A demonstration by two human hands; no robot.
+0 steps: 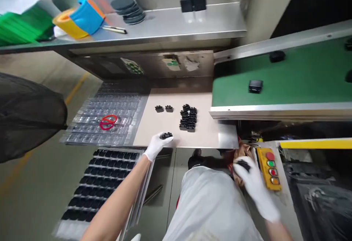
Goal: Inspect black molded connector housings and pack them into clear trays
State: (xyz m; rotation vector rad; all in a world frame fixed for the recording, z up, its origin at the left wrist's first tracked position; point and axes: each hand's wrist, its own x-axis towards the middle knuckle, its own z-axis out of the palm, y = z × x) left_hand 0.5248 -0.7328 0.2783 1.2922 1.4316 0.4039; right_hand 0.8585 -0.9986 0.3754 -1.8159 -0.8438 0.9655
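My left hand [158, 145], in a white glove, is closed on a small black plastic part [166, 135] just above the front edge of the beige board [148, 123]. On the right, my gloved right hand [249, 176] is blurred; its fingers are curled round a dark piece [243, 165] near the yellow button box. Two similar black parts [164, 109] stand apart on the board. A cluster of black parts [189, 118], set close together with a few lying on top, sits right of them.
Clear blister trays [110, 105] with red rings [108, 122] lie left of the board. Below, a tray of black pieces [101, 182] stands. A green conveyor belt [302, 83] carries black parts at right, above the button box [271, 169]. A metal shelf [165, 22] holds tape rolls [79, 17].
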